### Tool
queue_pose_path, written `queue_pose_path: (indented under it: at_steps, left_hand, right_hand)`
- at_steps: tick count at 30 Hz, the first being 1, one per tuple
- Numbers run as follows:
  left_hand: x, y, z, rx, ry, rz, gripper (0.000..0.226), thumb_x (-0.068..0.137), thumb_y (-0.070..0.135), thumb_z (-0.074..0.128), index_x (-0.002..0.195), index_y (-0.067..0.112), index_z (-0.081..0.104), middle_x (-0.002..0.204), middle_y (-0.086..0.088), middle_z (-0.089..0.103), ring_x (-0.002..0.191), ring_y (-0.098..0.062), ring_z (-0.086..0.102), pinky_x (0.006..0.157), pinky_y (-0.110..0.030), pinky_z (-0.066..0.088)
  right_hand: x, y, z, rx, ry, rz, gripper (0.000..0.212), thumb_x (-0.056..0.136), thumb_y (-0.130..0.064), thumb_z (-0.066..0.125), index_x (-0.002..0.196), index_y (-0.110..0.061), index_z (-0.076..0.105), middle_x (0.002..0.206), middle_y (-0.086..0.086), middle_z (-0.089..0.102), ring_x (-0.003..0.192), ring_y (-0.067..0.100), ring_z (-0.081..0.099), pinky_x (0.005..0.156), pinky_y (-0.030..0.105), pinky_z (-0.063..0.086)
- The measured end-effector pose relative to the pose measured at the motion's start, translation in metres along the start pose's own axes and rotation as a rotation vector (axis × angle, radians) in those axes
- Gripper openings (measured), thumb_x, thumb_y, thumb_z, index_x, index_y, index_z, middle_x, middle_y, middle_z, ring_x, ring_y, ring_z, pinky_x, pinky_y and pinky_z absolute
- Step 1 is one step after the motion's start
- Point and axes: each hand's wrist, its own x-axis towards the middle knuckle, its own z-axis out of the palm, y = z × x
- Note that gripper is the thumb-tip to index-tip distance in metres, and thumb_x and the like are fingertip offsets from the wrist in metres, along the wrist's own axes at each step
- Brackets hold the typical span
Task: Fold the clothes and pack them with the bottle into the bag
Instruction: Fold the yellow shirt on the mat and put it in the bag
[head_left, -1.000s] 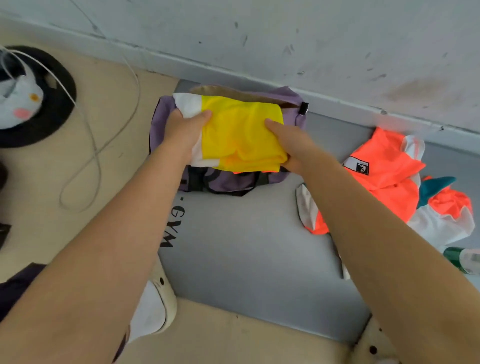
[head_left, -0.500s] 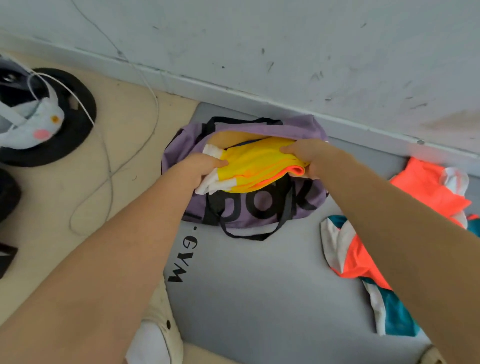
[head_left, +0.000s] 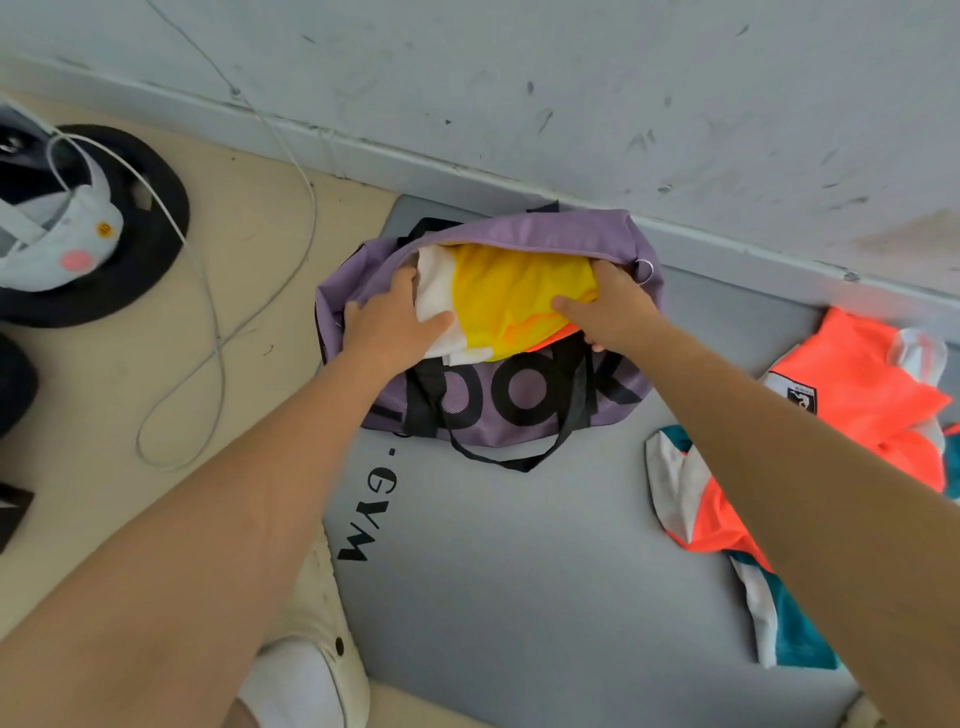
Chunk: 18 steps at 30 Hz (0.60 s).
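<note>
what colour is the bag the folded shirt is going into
Purple, or lilac, with large black lettering and black straps; the bag shows clearly in the head view, the only one.

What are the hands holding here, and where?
Both hold the folded yellow garment at the bag mouth: left hand at its white end, right hand at the opposite end.

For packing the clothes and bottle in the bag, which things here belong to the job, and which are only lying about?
Belongs to the job:
purple bag, open on the grey mat
folded yellow garment, held at the bag mouth by the left hand and right hand
orange garment, unfolded on the mat

Lying about:
white cable
plush toy
white shoe

The bottle is not in view.
</note>
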Motion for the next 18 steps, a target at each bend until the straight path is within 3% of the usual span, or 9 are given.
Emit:
queue_pose_path:
  at_steps: [2,4,7,9,11,13,18]
  left_hand:
    - [-0.003,-0.002,-0.004,0.189,-0.083,0.063,0.085,0.086,0.068,0.051,0.152,0.022,0.021,0.146,-0.010,0.048,0.132,-0.036,0.044,0.109,-0.054,0.024]
    - [-0.007,0.001,-0.007,0.290,-0.121,0.101,0.100,0.078,0.077,0.054,0.152,0.021,0.019,0.153,-0.012,0.036,0.136,-0.036,0.038,0.109,-0.057,0.026]
    - [-0.020,0.018,0.004,0.437,0.096,0.371,0.092,0.076,0.077,0.056,0.144,0.020,0.032,0.151,-0.013,0.034,0.133,-0.035,0.038,0.103,-0.054,0.035]
    - [-0.023,0.031,0.018,0.409,0.051,0.549,0.081,0.082,0.072,0.054,0.145,0.023,0.036,0.155,-0.010,0.033,0.137,-0.032,0.035,0.107,-0.052,0.032]
    - [-0.018,0.037,0.028,0.298,-0.134,0.456,0.085,0.084,0.075,0.048,0.150,0.026,0.030,0.159,-0.005,0.029,0.142,-0.029,0.032,0.112,-0.050,0.026]
    - [-0.011,0.037,0.033,0.210,-0.233,0.311,0.090,0.082,0.080,0.043,0.153,0.027,0.024,0.160,-0.001,0.028,0.143,-0.027,0.032,0.113,-0.051,0.025]
    - [-0.001,0.045,0.036,0.182,-0.248,0.250,0.086,0.081,0.083,0.036,0.152,0.039,0.020,0.160,-0.004,0.028,0.143,-0.032,0.031,0.111,-0.056,0.025]
  right_hand:
    - [0.000,0.008,-0.004,-0.163,-0.018,-0.066,0.084,0.085,-0.055,0.063,0.151,-0.020,0.023,0.147,0.009,0.041,0.129,0.031,0.045,0.105,0.045,0.043]
    - [0.001,0.012,-0.009,-0.244,-0.107,-0.104,0.099,0.079,-0.058,0.068,0.153,-0.017,0.017,0.156,0.010,0.028,0.139,0.033,0.033,0.111,0.044,0.034]
    - [-0.001,0.013,-0.009,-0.347,-0.146,-0.107,0.102,0.074,-0.050,0.076,0.150,-0.011,0.022,0.151,0.014,0.032,0.133,0.033,0.038,0.107,0.042,0.037]
    - [-0.003,0.013,-0.008,-0.373,-0.092,-0.111,0.086,0.074,-0.045,0.077,0.141,-0.009,0.036,0.138,0.015,0.043,0.119,0.032,0.047,0.097,0.038,0.043]
    - [-0.006,0.012,-0.010,-0.389,-0.067,-0.137,0.066,0.075,-0.042,0.076,0.126,-0.008,0.050,0.119,0.013,0.051,0.100,0.026,0.051,0.081,0.032,0.045]
    - [-0.014,0.016,-0.014,-0.407,-0.069,-0.202,0.052,0.078,-0.041,0.075,0.113,-0.008,0.054,0.105,0.007,0.050,0.087,0.020,0.047,0.071,0.028,0.037]
    - [-0.039,0.038,-0.016,-0.406,-0.093,-0.347,0.039,0.078,-0.037,0.075,0.100,-0.009,0.058,0.099,0.000,0.046,0.087,0.022,0.045,0.073,0.029,0.033]
